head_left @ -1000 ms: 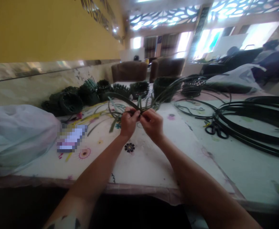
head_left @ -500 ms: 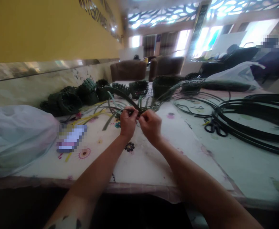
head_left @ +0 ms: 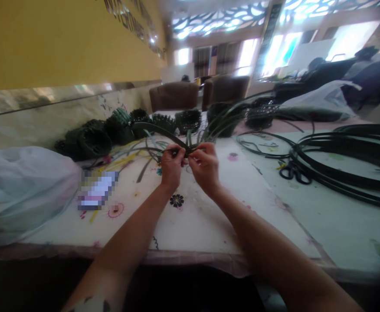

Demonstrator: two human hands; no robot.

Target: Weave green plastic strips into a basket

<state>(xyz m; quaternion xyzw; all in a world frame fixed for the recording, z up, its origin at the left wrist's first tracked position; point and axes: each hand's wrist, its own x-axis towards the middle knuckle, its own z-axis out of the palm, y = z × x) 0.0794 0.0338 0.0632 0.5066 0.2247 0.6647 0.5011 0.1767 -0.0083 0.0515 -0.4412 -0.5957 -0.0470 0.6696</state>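
Dark green flat weaving strips [head_left: 162, 131] fan out from a crossing point between my two hands, above the flowered tablecloth. My left hand [head_left: 172, 167] pinches the strips near their crossing, thumb on top. Close against it, the fingertips of my right hand [head_left: 205, 164] are pressed together on the strips as well. Loose ends spread to the left, away from me, and in long arcs to the right. The exact spot where the strips cross is partly hidden by my fingers.
Several dark green woven baskets [head_left: 90, 138] line the back and left of the table. Black-handled scissors [head_left: 294, 173] lie by large coils of strip [head_left: 355, 160] on the right. A phone [head_left: 99, 190] and a white plastic bag [head_left: 24, 195] are at left. A person sits at far right.
My right hand has turned from a curled fist to a fingertip pinch with its fingers raised. The strips on the right have swung up a little; my left hand barely moved.
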